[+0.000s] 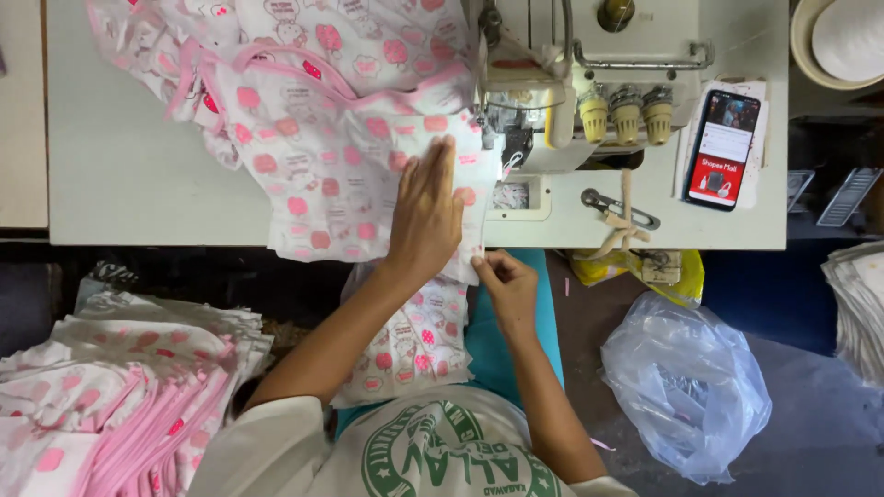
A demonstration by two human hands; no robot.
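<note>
White laminate desk (129, 175) fills the upper frame, edge running left to right just above the person's lap. Pink-and-white printed fabric (322, 138) with pink binding is heaped across the desk's middle, one panel spread flat and hanging over the front edge. Sewing machine (571, 83) sits right of the fabric, head over the panel's right edge; three yellowish thread knobs (626, 115) on its front. Stack of same-print pieces (110, 396) piled low left, off the desk. Clear plastic bag (686, 387) crumpled on the floor, lower right. Smartphone (723, 147), screen lit, lies on the desk right of the machine. Small snips (619, 207) with a cord tied on rest on the desk near the front edge, just right of the needle plate.

Left hand (425, 212): flat, fingers extended and together, palm pressing the fabric panel down on the desk just left of the presser foot. Not gripping.

Right hand (505, 281): below the desk edge, thumb and fingertips pinched closed on the hanging lower corner of the same panel.

Second piece of the print drapes over the lap, under both forearms.
</note>
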